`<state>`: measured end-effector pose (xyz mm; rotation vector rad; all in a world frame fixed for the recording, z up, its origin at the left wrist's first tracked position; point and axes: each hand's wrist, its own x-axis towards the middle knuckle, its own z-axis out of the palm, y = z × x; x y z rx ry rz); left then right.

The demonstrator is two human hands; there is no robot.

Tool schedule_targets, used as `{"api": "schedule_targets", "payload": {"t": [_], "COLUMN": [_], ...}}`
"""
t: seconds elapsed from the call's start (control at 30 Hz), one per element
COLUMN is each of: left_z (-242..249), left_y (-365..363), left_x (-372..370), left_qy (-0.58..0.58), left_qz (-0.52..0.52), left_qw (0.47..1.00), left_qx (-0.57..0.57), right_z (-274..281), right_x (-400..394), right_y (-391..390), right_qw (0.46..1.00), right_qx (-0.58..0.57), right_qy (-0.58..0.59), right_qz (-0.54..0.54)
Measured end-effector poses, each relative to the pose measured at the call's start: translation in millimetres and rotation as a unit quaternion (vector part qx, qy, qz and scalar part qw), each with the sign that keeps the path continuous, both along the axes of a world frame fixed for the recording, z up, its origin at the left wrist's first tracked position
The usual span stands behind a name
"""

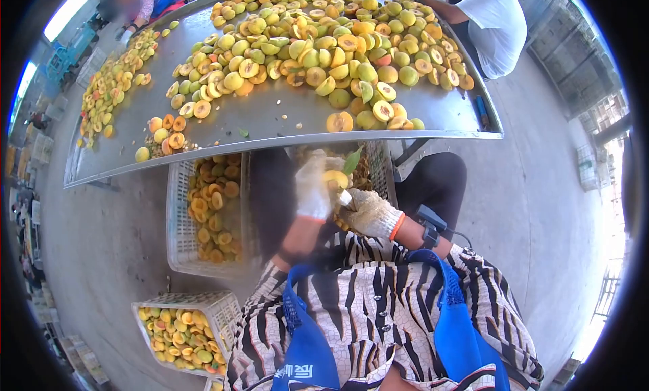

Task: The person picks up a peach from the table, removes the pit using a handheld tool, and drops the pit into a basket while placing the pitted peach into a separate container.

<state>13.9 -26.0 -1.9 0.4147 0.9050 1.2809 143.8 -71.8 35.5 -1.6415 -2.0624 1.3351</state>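
Yellow fruit lies at the nearer, blurred left hand's right side, long axis roughly crosswise, grip indeterminable; right hand's fingers enclose a white-ended object.

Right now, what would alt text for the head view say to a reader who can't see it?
A blurred, gloved left hand holds a piece of yellow fruit beside the gloved right hand, which grips a small white object. Beyond, a metal table is heaped with fruit, much of it halved; fruit-filled crates stand on the floor to the left.
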Motion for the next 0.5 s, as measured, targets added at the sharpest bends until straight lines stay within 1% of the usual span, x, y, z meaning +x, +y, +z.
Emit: {"api": "schedule_targets", "payload": {"t": [0.03,0.13,0.2,0.23,0.3,0.33,0.37,0.4,0.43,0.5], "left_z": [3,9,12,7,-7,-10,-14,-15,-15,-11], "left_y": [-1,-4,-4,-2,1,1,0,-1,-1,1], "left_x": [-2,-9,-10,-11,-15,-14,-14,-12,-12,-9], "left_qy": [0.015,0.051,0.066,0.084,0.121,0.136,0.152,0.167,0.144,0.096], "left_qz": [-0.021,-0.073,-0.091,-0.116,-0.168,-0.162,-0.157,-0.153,-0.156,-0.162], "left_qw": [1.0,0.996,0.993,0.989,0.976,0.972,0.967,0.96,0.97,0.982], "left_qx": [-0.003,0.002,0.022,0.036,0.062,0.098,0.133,0.168,0.119,0.021], "right_z": [-6,-15,-13,-13,-31,-32,-32,-28,-15,-18], "right_x": [1,3,1,1,0,0,7,18,21,17], "right_y": [-1,-6,-8,-8,-5,-4,-4,-4,-3,-6], "right_qw": [1.0,0.99,0.997,0.999,0.996,0.993,0.985,0.958,0.915,0.955], "right_qx": [0.023,-0.082,-0.035,-0.01,0.007,0.016,-0.109,-0.232,-0.352,-0.251], "right_qy": [-0.012,0.111,0.067,0.045,0.085,0.105,0.137,0.165,0.189,0.152], "right_qz": [0.011,-0.032,-0.009,0.003,0.029,0.042,0.012,-0.019,-0.05,-0.035]}}
